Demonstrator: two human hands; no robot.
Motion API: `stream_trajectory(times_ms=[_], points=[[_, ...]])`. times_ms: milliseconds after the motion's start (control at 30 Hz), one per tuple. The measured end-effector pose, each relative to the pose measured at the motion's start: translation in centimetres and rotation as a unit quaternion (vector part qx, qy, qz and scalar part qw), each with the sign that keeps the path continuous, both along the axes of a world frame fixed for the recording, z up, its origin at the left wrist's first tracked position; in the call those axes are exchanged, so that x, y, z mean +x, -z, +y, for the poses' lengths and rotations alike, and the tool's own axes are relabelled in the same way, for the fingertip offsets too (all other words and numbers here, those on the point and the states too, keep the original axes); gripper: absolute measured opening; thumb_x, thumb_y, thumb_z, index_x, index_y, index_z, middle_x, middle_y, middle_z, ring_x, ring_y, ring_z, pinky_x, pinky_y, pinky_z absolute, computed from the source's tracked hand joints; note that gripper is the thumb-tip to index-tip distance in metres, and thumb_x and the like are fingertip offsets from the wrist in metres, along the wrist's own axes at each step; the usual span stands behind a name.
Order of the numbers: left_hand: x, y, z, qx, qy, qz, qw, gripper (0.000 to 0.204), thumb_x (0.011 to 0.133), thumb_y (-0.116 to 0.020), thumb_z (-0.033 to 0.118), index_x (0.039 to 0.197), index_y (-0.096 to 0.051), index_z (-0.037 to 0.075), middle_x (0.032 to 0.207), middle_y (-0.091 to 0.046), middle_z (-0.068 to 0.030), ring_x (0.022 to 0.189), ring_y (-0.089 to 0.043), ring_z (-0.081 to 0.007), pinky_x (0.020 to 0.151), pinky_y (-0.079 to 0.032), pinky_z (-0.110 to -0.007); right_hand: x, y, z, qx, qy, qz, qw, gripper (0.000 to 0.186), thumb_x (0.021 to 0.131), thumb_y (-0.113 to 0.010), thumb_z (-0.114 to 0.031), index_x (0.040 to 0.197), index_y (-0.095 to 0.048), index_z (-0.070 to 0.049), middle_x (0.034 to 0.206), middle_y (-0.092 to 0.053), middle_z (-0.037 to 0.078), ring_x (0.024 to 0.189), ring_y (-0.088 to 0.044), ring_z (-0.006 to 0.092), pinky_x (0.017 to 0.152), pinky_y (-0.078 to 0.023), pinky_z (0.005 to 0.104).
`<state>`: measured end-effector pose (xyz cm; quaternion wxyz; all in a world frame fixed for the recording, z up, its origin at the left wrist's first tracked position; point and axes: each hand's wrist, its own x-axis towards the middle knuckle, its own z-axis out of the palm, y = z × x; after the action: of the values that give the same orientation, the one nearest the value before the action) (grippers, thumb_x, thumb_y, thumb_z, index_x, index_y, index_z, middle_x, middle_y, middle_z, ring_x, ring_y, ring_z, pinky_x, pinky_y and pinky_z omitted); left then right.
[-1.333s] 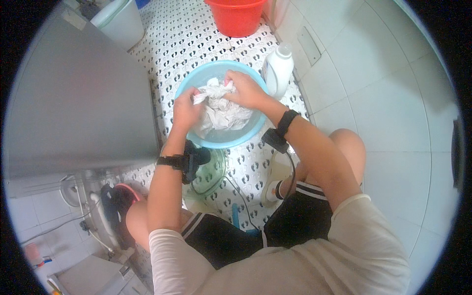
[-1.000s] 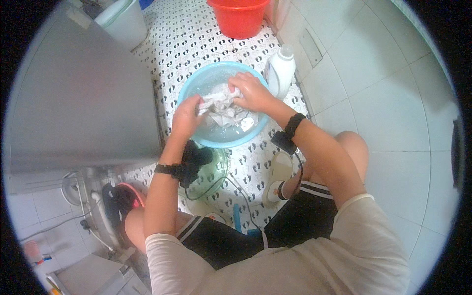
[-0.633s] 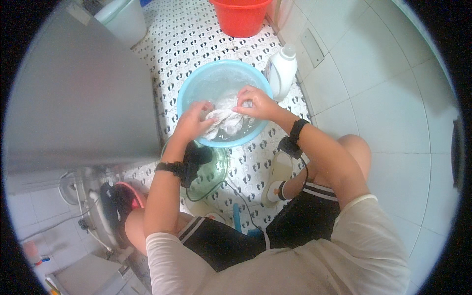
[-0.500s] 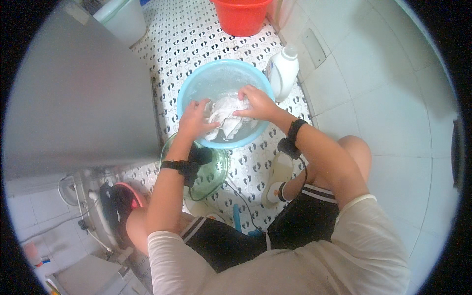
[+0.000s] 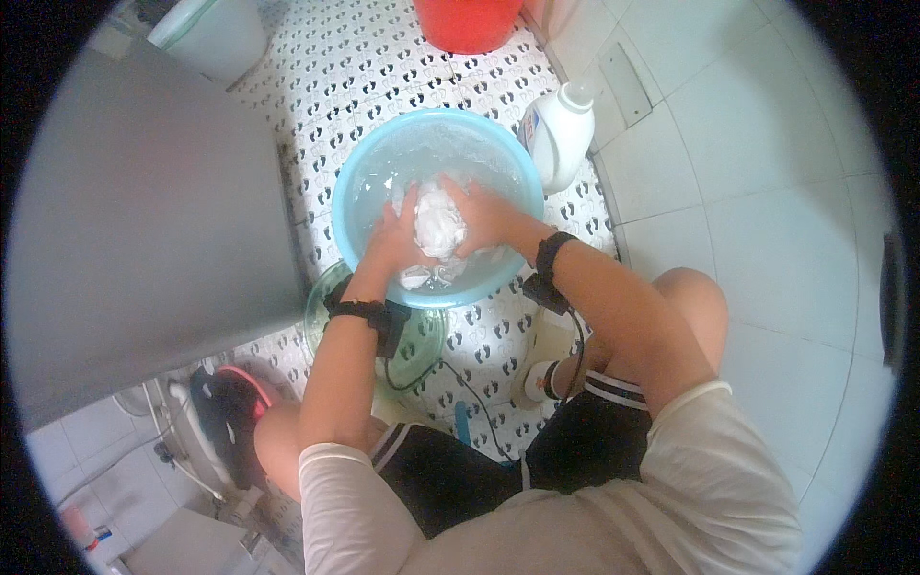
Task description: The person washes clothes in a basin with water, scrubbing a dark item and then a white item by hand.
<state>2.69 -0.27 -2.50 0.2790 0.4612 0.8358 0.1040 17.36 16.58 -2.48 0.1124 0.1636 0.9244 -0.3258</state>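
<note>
A pale tiled wall point(image 5: 767, 220) rises well to the right of the fingers, and a broad grey panel point(image 5: 153, 220) stands well to their left. Below them spreads a white floor point(image 5: 316, 105) printed with small dark footprints. From my distant seat I see a light-blue basin point(image 5: 441, 113) of water encircling the fingers, the forearms reaching in over its near rim. A red bucket point(image 5: 470, 24) sits beyond the fingers, cut off by my view's top edge. A see-through green basin point(image 5: 417, 340) lies nearer the body than the fingers, partly under the left forearm. To their right, just outside the blue rim, stands a white bottle point(image 5: 563, 144).

Wet white cloth point(image 5: 439, 225) is bunched between the two hands, loose folds trailing toward the near rim. The left hand point(image 5: 391, 240) curves around its left side, the right hand point(image 5: 491, 218) around its right; the fingers are half spread and bent, gripping the bundle between them. Some fingertips I cannot make out.

To work it well, I would gather those loose folds in first, press evenly from both palms, and keep low to limit splashing.
</note>
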Motion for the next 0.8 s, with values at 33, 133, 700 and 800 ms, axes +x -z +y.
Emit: stream_trajectory(times_ms=[33,133,700,800], points=[[0.0,0.1,0.5,-0.002,-0.002,-0.014,1.0,0.142,0.052,-0.096,0.042,0.163,-0.01,0.023,0.156,-0.029,-0.0343,0.138,-0.04,-0.0552,0.114,-0.037,-0.056,0.0,0.4,0.1,-0.001,0.003,-0.003,1.0,0.135,0.054,-0.094,-0.04,0.162,-0.016,-0.015,0.15,-0.039,0.035,0.135,-0.044,0.0534,0.112,-0.038,0.0524],[-0.2,1.3,1.0,-0.006,-0.006,-0.019,1.0,0.139,0.053,-0.095,0.039,0.163,-0.011,0.02,0.155,-0.032,-0.0355,0.137,-0.04,-0.0546,0.113,-0.039,-0.054,-1.0,0.4,-0.2,-0.008,0.007,0.083,0.996,0.132,0.054,-0.094,-0.035,0.161,-0.02,-0.013,0.142,-0.048,0.034,0.127,-0.052,0.0518,0.106,-0.045,0.0501],[1.0,1.9,2.2,-0.027,-0.147,-0.024,0.989,0.052,0.077,-0.076,0.044,0.114,-0.07,0.008,0.114,-0.069,-0.0248,0.108,-0.067,-0.0408,0.094,-0.052,-0.048,-4.1,2.0,-4.8,0.151,0.086,0.01,0.985,0.04,0.081,-0.074,-0.025,0.115,-0.061,-0.007,0.105,-0.066,0.019,0.1,-0.067,0.0388,0.085,-0.054,0.0517],[1.5,1.1,2.6,-0.014,-0.119,-0.002,0.993,0.049,0.08,-0.074,0.045,0.113,-0.071,0.009,0.112,-0.07,-0.0228,0.107,-0.067,-0.0404,0.094,-0.053,-0.048,-3.9,2.5,-4.5,0.153,0.092,0.066,0.982,0.037,0.082,-0.073,-0.024,0.115,-0.061,-0.009,0.11,-0.065,0.019,0.097,-0.068,0.0406,0.083,-0.054,0.0527]])
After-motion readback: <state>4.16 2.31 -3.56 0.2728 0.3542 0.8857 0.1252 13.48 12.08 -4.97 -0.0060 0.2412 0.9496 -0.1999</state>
